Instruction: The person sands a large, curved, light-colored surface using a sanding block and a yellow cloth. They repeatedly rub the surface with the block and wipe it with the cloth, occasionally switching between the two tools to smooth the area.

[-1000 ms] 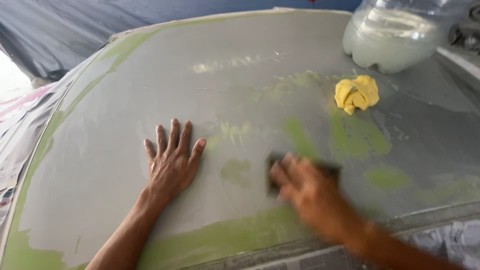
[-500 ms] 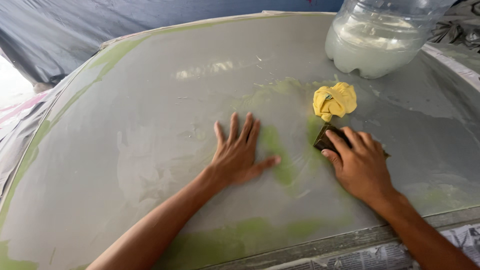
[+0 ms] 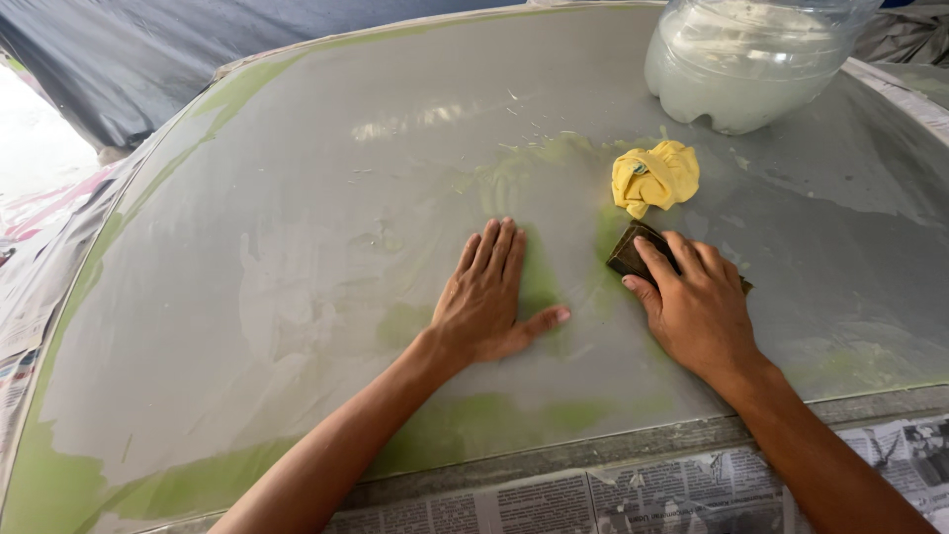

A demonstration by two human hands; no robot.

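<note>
The right hand (image 3: pixel 697 311) is sliding its dark sanding block (image 3: pixel 633 252) up toward the yellow rag (image 3: pixel 654 176), fingers curled over it. The left hand (image 3: pixel 489 297) is lying open and flat on the grey panel (image 3: pixel 297 198), holding nothing.

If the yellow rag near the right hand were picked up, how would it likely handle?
The yellow rag is crumpled into soft folds, so it would probably go limp and sag when lifted. It looks light for its size. Lying on the wet-looking grey panel, it may be damp and cling slightly.
</note>
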